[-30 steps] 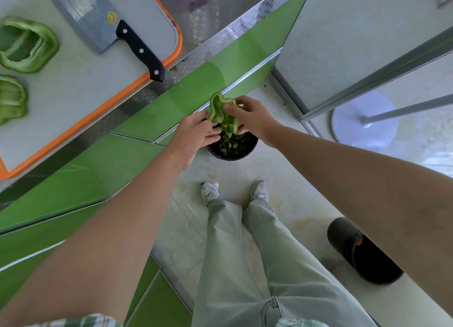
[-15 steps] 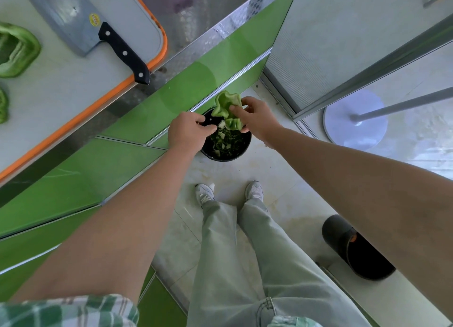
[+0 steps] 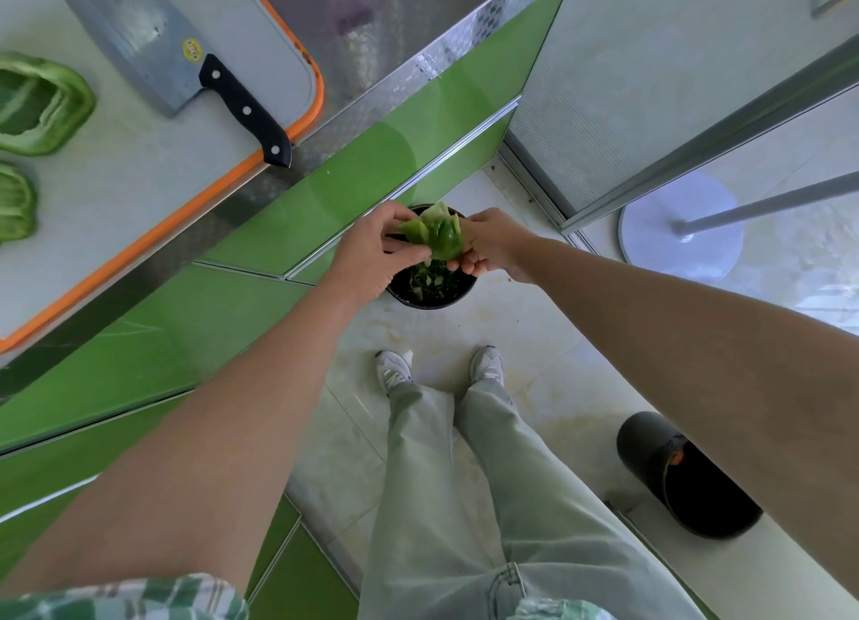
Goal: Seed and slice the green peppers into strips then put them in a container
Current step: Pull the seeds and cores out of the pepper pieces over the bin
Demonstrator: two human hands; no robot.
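The glossy green cabinet fronts (image 3: 381, 154) run diagonally from the lower left to the upper middle of the frame, under a patterned steel counter (image 3: 372, 28). On that counter, in the upper left, lies one pale cutting board (image 3: 116, 191) with an orange rim. Pale trousers (image 3: 465, 503) fill the lower middle, ending in two white trainers (image 3: 395, 370) on the tiled floor. Both bare forearms reach from the bottom corners and meet at the centre.

One cleaver (image 3: 153, 52) lies flat on the board with its black riveted handle pointing to the lower right and overhanging the rim. A small round yellow label sits on the blade, its writing too small to read.

At the right edge stands a white round stand base (image 3: 683, 228). Two black bins are on the floor: one tipped bin (image 3: 688, 480) at the lower right, and one upright scrap bin (image 3: 434, 305) at the centre, holding green trimmings.

Two opened green pepper pieces (image 3: 42, 103) rest on the board at the far left, one above the other.

A third green pepper (image 3: 439, 233) is held above the scrap bin. The left hand (image 3: 372, 252) pinches its left side between thumb and fingers, and the right hand (image 3: 492, 242) curls its fingers round the right side.
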